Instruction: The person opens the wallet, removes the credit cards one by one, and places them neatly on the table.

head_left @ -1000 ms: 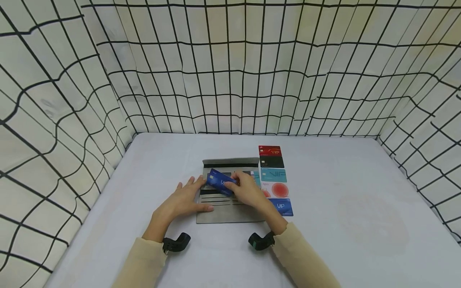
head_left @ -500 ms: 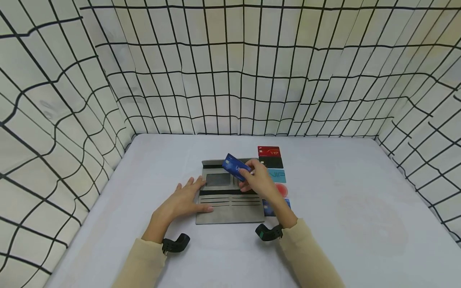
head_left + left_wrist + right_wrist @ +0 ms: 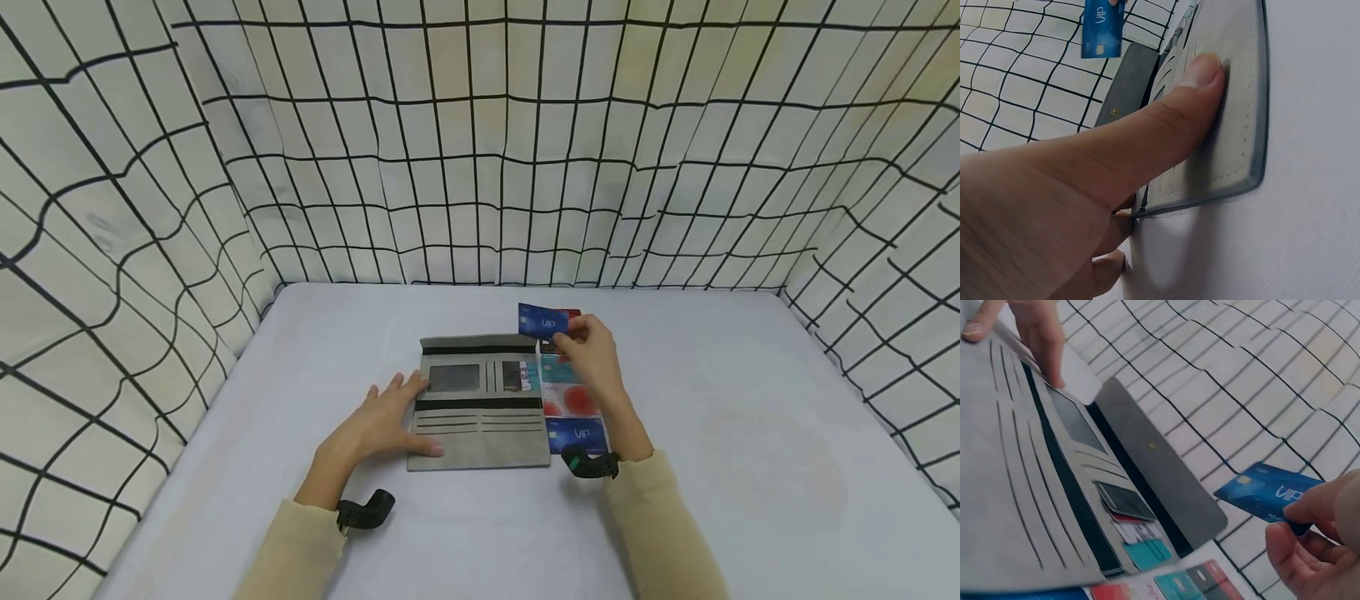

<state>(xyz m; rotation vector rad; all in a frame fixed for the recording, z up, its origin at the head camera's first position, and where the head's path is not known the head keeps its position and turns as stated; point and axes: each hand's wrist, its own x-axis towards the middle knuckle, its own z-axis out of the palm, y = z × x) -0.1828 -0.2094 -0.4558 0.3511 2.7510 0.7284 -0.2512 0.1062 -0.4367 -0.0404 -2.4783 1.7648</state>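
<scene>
A grey wallet (image 3: 480, 454) lies unfolded on the white table, with rows of slots and a window pocket (image 3: 453, 378). My left hand (image 3: 375, 425) rests at its left side, thumb on the lower panel and fingers spread along the edge. My right hand (image 3: 597, 358) pinches a blue VIP card (image 3: 542, 322) by its right end, raised over the far right corner of the wallet. In the right wrist view, thumb and fingers grip that card (image 3: 1260, 490). Several cards (image 3: 1141, 540) stick out of the wallet's right slots.
Right of the wallet runs a column of cards: a partly hidden red one (image 3: 574, 313), a mostly covered black one, a teal one (image 3: 553, 370), a white one with red circles (image 3: 577, 400) and a blue VIP card (image 3: 576, 434). Black netting (image 3: 480, 158) encloses the table's (image 3: 735, 500) back and sides.
The right hand has carried the blue card from over the wallet's middle up and to the right, uncovering the wallet's window and slots. The left hand has stayed in place.
</scene>
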